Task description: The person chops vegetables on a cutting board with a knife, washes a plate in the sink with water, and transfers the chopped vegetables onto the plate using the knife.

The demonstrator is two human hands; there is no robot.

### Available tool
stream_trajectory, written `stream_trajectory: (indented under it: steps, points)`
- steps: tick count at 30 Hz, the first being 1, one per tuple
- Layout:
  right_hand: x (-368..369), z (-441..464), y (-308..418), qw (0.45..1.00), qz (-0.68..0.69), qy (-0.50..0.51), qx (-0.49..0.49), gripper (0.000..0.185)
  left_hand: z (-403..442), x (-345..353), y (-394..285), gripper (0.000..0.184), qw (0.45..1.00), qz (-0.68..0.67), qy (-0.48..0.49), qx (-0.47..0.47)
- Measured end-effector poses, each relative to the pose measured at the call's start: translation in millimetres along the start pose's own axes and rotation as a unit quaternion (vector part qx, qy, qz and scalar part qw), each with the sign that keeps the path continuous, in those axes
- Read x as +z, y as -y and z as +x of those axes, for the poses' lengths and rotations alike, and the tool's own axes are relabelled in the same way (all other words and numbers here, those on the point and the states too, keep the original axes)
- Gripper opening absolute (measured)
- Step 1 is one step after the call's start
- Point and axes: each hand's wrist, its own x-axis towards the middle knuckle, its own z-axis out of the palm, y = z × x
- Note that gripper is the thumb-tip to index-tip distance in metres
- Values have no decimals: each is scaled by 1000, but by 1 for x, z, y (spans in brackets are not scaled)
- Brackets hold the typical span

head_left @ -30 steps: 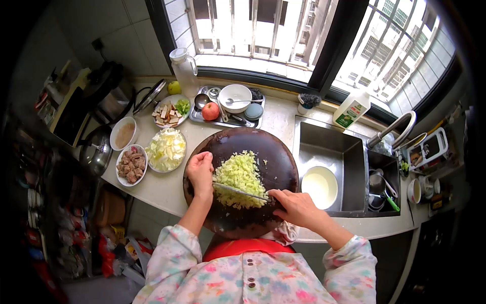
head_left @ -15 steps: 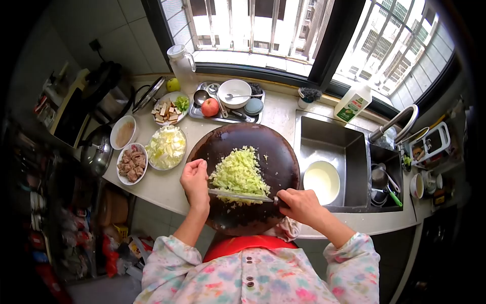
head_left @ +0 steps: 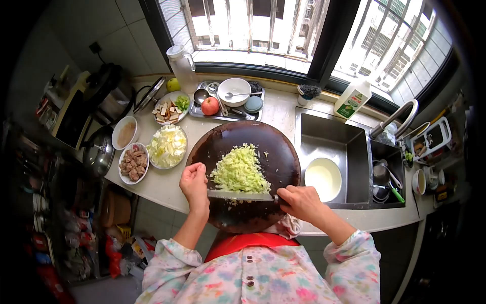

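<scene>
A heap of finely chopped pale green vegetable (head_left: 240, 169) lies on a dark round chopping board (head_left: 278, 147). My right hand (head_left: 302, 203) is closed around the handle of a kitchen knife (head_left: 243, 195). Its blade runs sideways along the near edge of the heap, with a few bits on my side of it. At the left rim of the board, my left hand (head_left: 195, 188) is closed, fingers curled together beside the blade's far end. I see nothing in those fingers.
On the left stand a plate of cut cabbage (head_left: 167, 147), a bowl of meat chunks (head_left: 133, 164) and a plate of sliced pieces (head_left: 169, 107). Behind the board is a metal tray (head_left: 202, 112) with an apple (head_left: 210, 106). The sink (head_left: 331, 134) on the right holds a pale bowl (head_left: 323, 179).
The blade has shifted slightly and shows more of its flat side. Fewer chopped bits lie on the near side of it. Both hands have stayed nearly in place.
</scene>
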Motion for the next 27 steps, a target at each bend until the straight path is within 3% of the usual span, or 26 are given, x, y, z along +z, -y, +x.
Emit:
stream_trajectory:
  steps: [5,12,14,19,27]
  points:
    - [25,-11,-9,1000,-14,14,-15,26,-6,-14,36,9,999,0,-17,-49]
    - [0,26,-4,990,-111,-78,-34,18,28,7,11,10,997,-74,0,9]
    - [12,32,-7,990,-106,-89,-21,12,46,10,35,10,999,-42,-6,21]
    - [46,26,-23,996,-54,-72,1,19,44,18,50,10,993,66,-44,93]
    - [-1,46,-16,996,-72,-44,32,24,57,25,3,10,1000,-27,0,5]
